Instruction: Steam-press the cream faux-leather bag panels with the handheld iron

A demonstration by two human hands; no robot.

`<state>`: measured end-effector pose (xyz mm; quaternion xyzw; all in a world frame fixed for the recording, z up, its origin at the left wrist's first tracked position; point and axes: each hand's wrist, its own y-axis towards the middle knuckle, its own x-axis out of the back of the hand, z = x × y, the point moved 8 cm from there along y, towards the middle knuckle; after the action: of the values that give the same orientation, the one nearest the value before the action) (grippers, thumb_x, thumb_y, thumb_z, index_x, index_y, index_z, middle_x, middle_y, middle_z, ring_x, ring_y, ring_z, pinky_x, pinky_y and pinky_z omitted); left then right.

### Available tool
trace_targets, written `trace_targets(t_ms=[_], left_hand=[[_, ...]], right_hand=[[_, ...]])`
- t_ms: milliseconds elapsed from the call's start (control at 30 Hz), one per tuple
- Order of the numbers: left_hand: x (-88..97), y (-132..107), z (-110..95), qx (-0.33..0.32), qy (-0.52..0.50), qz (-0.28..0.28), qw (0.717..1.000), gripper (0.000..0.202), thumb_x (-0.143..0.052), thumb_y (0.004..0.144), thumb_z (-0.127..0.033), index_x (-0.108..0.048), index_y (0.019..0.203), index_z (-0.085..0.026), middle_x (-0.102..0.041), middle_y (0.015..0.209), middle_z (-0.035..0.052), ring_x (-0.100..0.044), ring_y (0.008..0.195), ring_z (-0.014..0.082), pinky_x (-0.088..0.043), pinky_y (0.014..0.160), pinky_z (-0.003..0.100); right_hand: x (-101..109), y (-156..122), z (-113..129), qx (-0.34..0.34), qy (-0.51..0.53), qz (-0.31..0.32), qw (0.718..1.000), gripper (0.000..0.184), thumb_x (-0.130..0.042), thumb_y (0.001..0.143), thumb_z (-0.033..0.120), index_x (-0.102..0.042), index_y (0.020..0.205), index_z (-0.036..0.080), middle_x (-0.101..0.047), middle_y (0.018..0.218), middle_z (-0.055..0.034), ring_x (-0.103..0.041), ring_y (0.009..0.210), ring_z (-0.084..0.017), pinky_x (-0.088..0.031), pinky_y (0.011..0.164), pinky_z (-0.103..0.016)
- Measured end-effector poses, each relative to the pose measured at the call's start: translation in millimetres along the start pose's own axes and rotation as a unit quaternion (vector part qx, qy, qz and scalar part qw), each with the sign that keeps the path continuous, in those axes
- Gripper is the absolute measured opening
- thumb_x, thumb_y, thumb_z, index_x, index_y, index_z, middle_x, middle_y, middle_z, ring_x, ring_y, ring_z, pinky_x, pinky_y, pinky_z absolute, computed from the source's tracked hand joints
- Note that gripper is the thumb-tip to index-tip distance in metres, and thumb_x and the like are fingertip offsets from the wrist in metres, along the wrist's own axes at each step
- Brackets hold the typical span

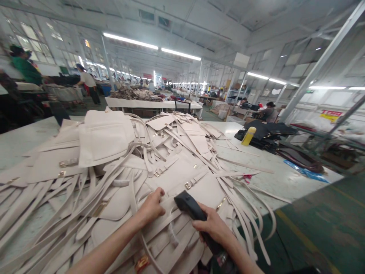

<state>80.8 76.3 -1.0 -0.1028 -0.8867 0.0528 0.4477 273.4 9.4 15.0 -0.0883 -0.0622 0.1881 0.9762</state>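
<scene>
My right hand [212, 224] is wrapped round a black handheld tool [190, 205] with a broad, blunt head. The tool's head points up and left, just above a pile of cream leather bag pieces [173, 175]. To its left, my left hand [152, 207] rests on the pile, its fingers curled at the edge of a cream bag panel. Ahead of both hands lie a buckled strap [196, 180] and another buckled strap [165, 167]. Long cream straps [253, 213] hang over the right edge of the table.
The white table [256, 167] bears the heap. At its right stand a yellow bottle [249, 136] and dark material [268, 133], with a blue plastic packet [305, 170] near the corner. Another table [142, 103] with pieces stands behind. People work farther back, one in a green top [27, 70].
</scene>
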Motion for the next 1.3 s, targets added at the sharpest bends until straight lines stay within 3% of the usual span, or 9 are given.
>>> trace_targets(t_ms=[200, 367, 467, 567, 767, 867, 1000, 1167, 1300], left_hand=[[-2.0, 1.9, 4.9, -0.001, 0.017, -0.017, 1.0, 0.057, -0.06, 0.051, -0.012, -0.031, 0.099, -0.021, -0.048, 0.064, -0.0072, -0.051, 0.064, 0.0129, -0.031, 0.052, 0.02], [2.2, 2.2, 4.0, 0.0, 0.047, -0.025, 0.999, 0.049, -0.06, 0.053, -0.014, -0.037, 0.095, -0.019, -0.052, 0.067, -0.0049, -0.053, 0.066, 0.0144, -0.033, 0.055, 0.021], [-1.0, 1.7, -1.3, -0.014, 0.073, -0.011, 0.997, 0.03, -0.06, 0.054, -0.017, -0.048, 0.081, -0.018, -0.056, 0.069, -0.0018, -0.054, 0.07, 0.016, -0.033, 0.055, 0.021], [-1.9, 2.2, -13.9, -0.045, 0.097, 0.009, 0.994, 0.013, -0.058, 0.057, -0.022, -0.053, 0.069, -0.019, -0.059, 0.07, -0.0014, -0.055, 0.073, 0.0167, -0.034, 0.059, 0.021], [42.7, 25.8, -30.4, -0.051, 0.158, -0.047, 0.985, 0.014, -0.051, 0.064, -0.027, -0.057, 0.075, -0.021, -0.061, 0.079, 0.0009, -0.055, 0.083, 0.0211, -0.034, 0.064, 0.024], [57.6, 41.5, -23.5, -0.031, 0.191, -0.058, 0.979, 0.017, -0.054, 0.06, -0.025, -0.058, 0.076, -0.021, -0.061, 0.079, 0.0032, -0.056, 0.083, 0.0239, -0.034, 0.063, 0.026], [52.9, 53.6, -6.9, -0.005, 0.215, -0.047, 0.975, 0.021, -0.052, 0.059, -0.024, -0.059, 0.078, -0.021, -0.062, 0.077, 0.0043, -0.057, 0.08, 0.025, -0.035, 0.059, 0.026], [44.8, 57.9, 1.5, -0.008, 0.22, -0.035, 0.975, 0.023, -0.052, 0.059, -0.025, -0.059, 0.08, -0.021, -0.063, 0.077, 0.0021, -0.057, 0.081, 0.0225, -0.037, 0.06, 0.024], [45.0, 56.7, 2.7, -0.008, 0.219, -0.039, 0.975, 0.024, -0.052, 0.06, -0.026, -0.059, 0.082, -0.022, -0.063, 0.083, 0.0019, -0.057, 0.084, 0.022, -0.038, 0.063, 0.024]], right_hand=[[-15.1, 52.0, 17.9, -0.054, -0.034, 0.065, 0.996, 0.029, -0.058, 0.063, 0.021, -0.06, 0.092, 0.018, -0.049, 0.045, 0.0063, -0.048, 0.032, -0.011, -0.037, 0.03, -0.017], [-2.4, 83.7, 48.3, -0.006, -0.044, -0.011, 0.999, 0.033, -0.061, 0.065, 0.025, -0.058, 0.097, 0.02, -0.05, 0.049, 0.0061, -0.05, 0.034, -0.011, -0.039, 0.03, -0.018], [21.1, 64.2, 49.8, 0.017, -0.024, -0.059, 0.998, 0.039, -0.059, 0.068, 0.029, -0.053, 0.106, 0.022, -0.049, 0.053, 0.0063, -0.053, 0.038, -0.012, -0.043, 0.033, -0.02], [50.4, 23.1, 29.6, 0.004, -0.006, -0.09, 0.996, 0.041, -0.062, 0.067, 0.03, -0.052, 0.105, 0.02, -0.049, 0.052, 0.0065, -0.052, 0.038, -0.012, -0.043, 0.033, -0.02], [85.5, -75.4, -35.2, -0.058, 0.027, -0.157, 0.985, 0.043, -0.058, 0.069, 0.032, -0.048, 0.108, 0.016, -0.051, 0.049, 0.0058, -0.049, 0.035, -0.012, -0.043, 0.032, -0.022], [79.0, -108.0, -57.7, -0.08, 0.037, -0.159, 0.983, 0.06, -0.057, 0.069, 0.027, -0.037, 0.125, 0.015, -0.051, 0.046, 0.0062, -0.048, 0.035, -0.013, -0.042, 0.033, -0.022], [47.6, -122.8, -64.8, -0.107, 0.019, -0.106, 0.988, 0.074, -0.054, 0.065, 0.014, -0.03, 0.134, 0.021, -0.055, 0.05, 0.0058, -0.045, 0.036, -0.011, -0.039, 0.034, -0.019], [1.6, -104.1, -38.8, -0.042, -0.007, -0.028, 0.999, 0.067, -0.051, 0.057, 0.004, -0.052, 0.12, 0.027, -0.057, 0.068, 0.0059, -0.04, 0.043, -0.006, -0.032, 0.037, -0.015], [-9.6, -77.0, -23.7, -0.002, -0.016, -0.038, 0.999, 0.06, -0.054, 0.058, 0.005, -0.057, 0.114, 0.025, -0.053, 0.063, 0.0068, -0.037, 0.045, -0.006, -0.029, 0.038, -0.014]])
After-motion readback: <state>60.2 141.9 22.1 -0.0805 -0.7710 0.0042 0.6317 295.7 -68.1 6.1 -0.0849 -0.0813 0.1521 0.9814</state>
